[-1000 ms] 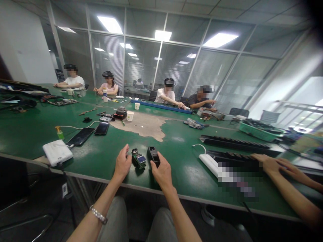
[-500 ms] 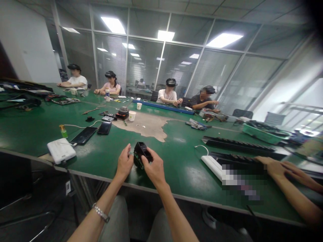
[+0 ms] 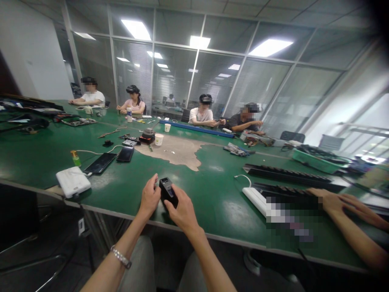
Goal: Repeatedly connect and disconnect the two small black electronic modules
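Note:
A small black cover (image 3: 168, 190) stands on the green table (image 3: 212, 198) near its front edge, over the spot where the little circuit-board module stood; the module is hidden under it. My right hand (image 3: 181, 211) grips the black cover from the right, fingers curled round it. Pressed against the cover's left side, my left hand (image 3: 149, 197) has its fingers bent. A bracelet is on my left wrist.
A white power bank (image 3: 73, 181), two phones (image 3: 101, 162) and a paper cup (image 3: 159, 139) lie to the left. A white power strip (image 3: 258, 198) and black trays (image 3: 285, 173) lie right, where another person's hands (image 3: 340, 202) rest. Several people sit along the far side.
My right hand lifted the black cover from beside the circuit-board module, carried it left and set it down over the module. My left hand stayed at the module's side.

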`<state>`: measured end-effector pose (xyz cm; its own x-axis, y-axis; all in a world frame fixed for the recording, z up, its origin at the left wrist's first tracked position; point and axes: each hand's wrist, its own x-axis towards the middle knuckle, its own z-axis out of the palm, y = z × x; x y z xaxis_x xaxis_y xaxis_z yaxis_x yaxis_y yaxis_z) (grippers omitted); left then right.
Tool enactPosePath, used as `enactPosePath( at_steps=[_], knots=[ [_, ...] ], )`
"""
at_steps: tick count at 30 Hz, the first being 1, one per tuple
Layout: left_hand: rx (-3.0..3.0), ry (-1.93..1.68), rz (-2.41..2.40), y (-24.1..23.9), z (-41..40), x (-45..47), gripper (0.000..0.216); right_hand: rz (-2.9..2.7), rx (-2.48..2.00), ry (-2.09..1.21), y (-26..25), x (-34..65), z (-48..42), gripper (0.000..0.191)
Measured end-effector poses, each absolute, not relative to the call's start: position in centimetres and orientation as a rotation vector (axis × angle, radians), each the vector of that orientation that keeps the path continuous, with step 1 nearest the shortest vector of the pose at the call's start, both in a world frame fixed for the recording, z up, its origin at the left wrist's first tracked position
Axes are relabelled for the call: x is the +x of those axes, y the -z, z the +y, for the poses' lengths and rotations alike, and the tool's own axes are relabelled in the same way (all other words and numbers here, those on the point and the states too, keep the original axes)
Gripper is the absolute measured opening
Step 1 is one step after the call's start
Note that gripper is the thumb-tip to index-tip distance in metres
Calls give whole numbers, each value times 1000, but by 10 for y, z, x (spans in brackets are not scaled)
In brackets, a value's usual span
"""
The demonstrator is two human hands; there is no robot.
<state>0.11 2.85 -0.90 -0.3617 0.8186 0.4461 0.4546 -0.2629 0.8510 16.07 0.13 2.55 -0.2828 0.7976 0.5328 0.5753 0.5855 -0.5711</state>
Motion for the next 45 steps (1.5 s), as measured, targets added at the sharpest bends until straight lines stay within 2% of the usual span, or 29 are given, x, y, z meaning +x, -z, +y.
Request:
enactPosePath(
  at_steps=[5,11,14,24,30,36,45],
  knots=[
    [1587,-1636,1682,6,27,2,49,-1895,-1091,-334,-19,165,3,66],
    [1577,-1636,1690,6,27,2,50,-1878,-1020,-340,-13,160,0,49],
    [1564,-1640,1691,5,27,2,52,-1834,-1080,-318,-10,153,-4,46],
    [1551,-1648,1685,5,27,2,52,-1810,-1197,-206,-12,145,-8,66],
    [1546,-1617,1691,3,26,3,51,-1757,-1227,-297,-29,142,-4,52],
    [1584,-1564,1721,5,27,3,52,-1596,-1220,-283,-46,158,4,51],
    [1632,-1548,1745,7,28,6,54,-1596,-1335,-150,-3,197,9,54]
  ],
)
